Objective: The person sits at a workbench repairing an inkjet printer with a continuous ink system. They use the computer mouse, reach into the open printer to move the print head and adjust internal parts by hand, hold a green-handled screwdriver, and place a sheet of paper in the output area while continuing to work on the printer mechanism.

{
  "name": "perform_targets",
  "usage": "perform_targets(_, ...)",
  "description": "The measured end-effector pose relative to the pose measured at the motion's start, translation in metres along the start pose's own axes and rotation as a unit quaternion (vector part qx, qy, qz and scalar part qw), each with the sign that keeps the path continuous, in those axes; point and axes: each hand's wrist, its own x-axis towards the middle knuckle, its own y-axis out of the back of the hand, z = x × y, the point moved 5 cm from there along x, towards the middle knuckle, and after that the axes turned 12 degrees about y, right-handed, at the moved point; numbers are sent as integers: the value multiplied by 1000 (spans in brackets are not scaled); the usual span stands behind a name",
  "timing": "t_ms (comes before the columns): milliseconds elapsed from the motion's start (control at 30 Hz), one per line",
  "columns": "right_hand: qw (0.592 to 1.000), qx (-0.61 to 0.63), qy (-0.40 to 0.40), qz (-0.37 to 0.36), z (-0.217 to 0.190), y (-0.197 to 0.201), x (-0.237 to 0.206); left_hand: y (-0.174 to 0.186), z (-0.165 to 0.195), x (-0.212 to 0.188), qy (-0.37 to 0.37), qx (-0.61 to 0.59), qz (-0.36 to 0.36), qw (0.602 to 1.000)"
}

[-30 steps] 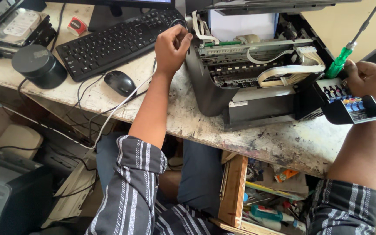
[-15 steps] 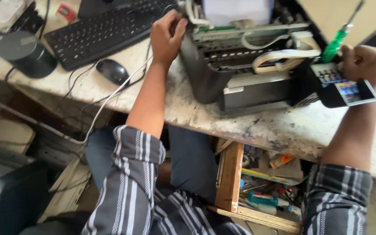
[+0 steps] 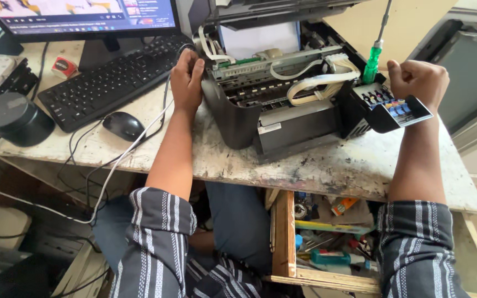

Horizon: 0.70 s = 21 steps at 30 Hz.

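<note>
Both hands grip: left hand (image 3: 186,78) on printer (image 3: 282,105), right hand (image 3: 418,81) fisted, contents hidden.

Both arms reach forward from the body, sleeves of striped dark cloth pushed up to about the elbows, forearms bare; the left hand (image 3: 186,80) lies palm down with fingers curled forward and the thumb tucked to the right, wrist straight in line with the forearm; the right hand (image 3: 418,83) is closed into a fist, knuckles upward, thumb pointing up at its left side, wrist slightly bent; the two hands are well apart, the right forearm rising almost vertically in view.
</note>
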Motion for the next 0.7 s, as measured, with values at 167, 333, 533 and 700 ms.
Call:
perform_targets(167, 998, 9, -55, 10, 11, -6, -15, -1, 2, -6, -26, -3, 7, 1000)
perform_targets(333, 998, -9, -56, 33, 19, 1, -17, 0, -2, -8, -2, 3, 8, 1000)
perform_targets(533, 997, 26, -63, 41, 11, -4, 2, 5, 9, 1, -20, 119, 5, 993)
perform_targets(700, 983, 141, -92, 74, 3, -12, -3, 6, 5, -1, -21, 140, 0, 990)
